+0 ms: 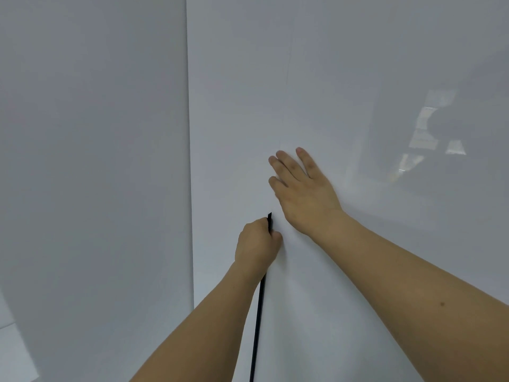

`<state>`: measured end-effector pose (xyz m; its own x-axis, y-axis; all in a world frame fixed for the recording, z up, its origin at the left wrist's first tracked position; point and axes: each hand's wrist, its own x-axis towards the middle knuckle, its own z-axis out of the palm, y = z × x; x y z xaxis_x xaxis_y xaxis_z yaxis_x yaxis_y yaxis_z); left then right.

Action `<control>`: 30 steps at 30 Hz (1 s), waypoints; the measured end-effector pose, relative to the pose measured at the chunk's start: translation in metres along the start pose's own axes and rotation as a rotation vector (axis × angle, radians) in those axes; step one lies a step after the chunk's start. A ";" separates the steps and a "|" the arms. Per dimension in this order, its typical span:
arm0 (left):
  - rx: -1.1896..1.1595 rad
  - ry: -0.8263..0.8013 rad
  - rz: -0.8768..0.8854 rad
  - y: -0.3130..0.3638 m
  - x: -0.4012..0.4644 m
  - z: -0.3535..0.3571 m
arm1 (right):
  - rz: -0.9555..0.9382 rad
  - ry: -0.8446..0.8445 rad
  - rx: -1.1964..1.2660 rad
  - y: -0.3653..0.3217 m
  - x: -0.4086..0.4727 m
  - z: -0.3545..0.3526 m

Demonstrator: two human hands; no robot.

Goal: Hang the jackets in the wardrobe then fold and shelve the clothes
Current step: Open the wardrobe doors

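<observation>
We stand close to a white wardrobe door [344, 78] that fills most of the view, with a plain white side panel [91, 161] to its left, the two meeting along a straight upright edge. Our left hand [257, 244] curls its fingers round a thin black handle [259, 312], a long strip running up the door, and grips it just below its top end. Our right hand [300, 188] lies flat on the door just beside and above the left, fingers straight and slightly spread, palm pressing the glossy surface. Both forearms are bare. A faint pale reflection [435, 133] shows on the door at the right. No jackets or other clothes are in view.
</observation>
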<state>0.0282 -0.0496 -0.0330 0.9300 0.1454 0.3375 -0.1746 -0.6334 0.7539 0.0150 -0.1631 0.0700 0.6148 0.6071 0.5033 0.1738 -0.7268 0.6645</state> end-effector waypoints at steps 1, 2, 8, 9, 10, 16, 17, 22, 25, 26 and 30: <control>-0.029 0.008 0.000 -0.003 -0.005 -0.005 | -0.004 0.004 0.011 -0.004 -0.001 -0.005; -0.052 0.015 0.006 -0.006 -0.011 -0.012 | -0.003 0.005 0.025 -0.008 -0.002 -0.011; -0.125 0.058 0.050 -0.025 -0.068 -0.051 | 0.006 0.060 0.211 -0.039 -0.018 -0.066; -0.111 0.047 0.060 -0.027 -0.078 -0.059 | -0.003 0.064 0.204 -0.044 -0.023 -0.077; -0.101 0.030 0.069 -0.029 -0.089 -0.067 | -0.007 0.065 0.196 -0.050 -0.028 -0.089; -0.123 -0.141 0.093 -0.034 -0.154 -0.117 | -0.047 0.039 0.060 -0.076 -0.066 -0.151; -0.130 -0.181 0.104 -0.034 -0.165 -0.125 | -0.045 0.041 0.054 -0.079 -0.073 -0.161; -0.194 -0.345 0.107 -0.027 -0.215 -0.160 | -0.085 0.132 0.076 -0.084 -0.112 -0.209; -0.231 -0.377 0.102 -0.019 -0.244 -0.171 | -0.106 0.175 0.107 -0.081 -0.139 -0.234; -0.225 -0.370 0.109 -0.015 -0.256 -0.172 | -0.110 0.175 0.110 -0.080 -0.150 -0.241; -0.169 -0.301 0.122 0.001 -0.297 -0.171 | -0.129 0.245 0.090 -0.074 -0.187 -0.262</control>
<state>-0.3035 0.0372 -0.0360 0.9481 -0.1695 0.2690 -0.3179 -0.4938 0.8093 -0.3149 -0.1390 0.0713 0.3808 0.7479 0.5436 0.3130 -0.6575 0.6853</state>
